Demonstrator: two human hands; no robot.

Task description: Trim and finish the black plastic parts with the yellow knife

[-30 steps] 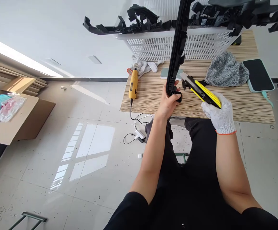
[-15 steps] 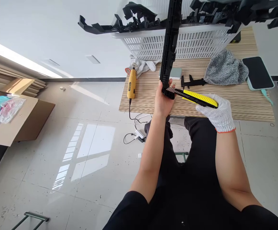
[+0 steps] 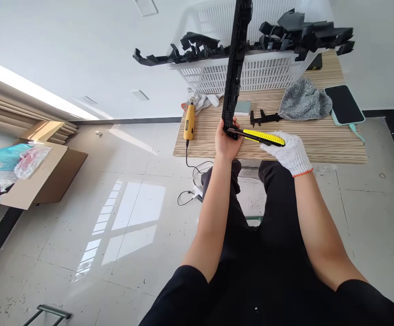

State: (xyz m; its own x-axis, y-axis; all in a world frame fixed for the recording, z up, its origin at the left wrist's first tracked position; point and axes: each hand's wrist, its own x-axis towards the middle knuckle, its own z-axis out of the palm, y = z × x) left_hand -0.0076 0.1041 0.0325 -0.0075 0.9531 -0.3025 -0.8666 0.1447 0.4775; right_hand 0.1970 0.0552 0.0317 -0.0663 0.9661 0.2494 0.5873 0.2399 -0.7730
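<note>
My bare left hand (image 3: 226,143) is wrapped round the lower end of a long black plastic strip (image 3: 234,68), which stands upright over the striped wooden table (image 3: 325,140). My right hand (image 3: 291,152), in a white knit glove, grips a yellow and black utility knife (image 3: 260,137). The knife lies almost level, and its blade tip touches the strip's bottom end just above my left thumb.
A white slotted basket (image 3: 261,70) full of black plastic parts stands at the table's back. On the table lie a yellow rotary tool (image 3: 189,122) with a cord, a black caliper (image 3: 263,118), a grey cloth (image 3: 303,100), a phone (image 3: 344,104) and white gloves (image 3: 205,98). A cardboard box (image 3: 30,174) sits on the floor at left.
The knife has swung down from a raised tilt to almost level, its blade now at the strip's bottom end. Both hands and the strip sit further away in view as the camera shifted.
</note>
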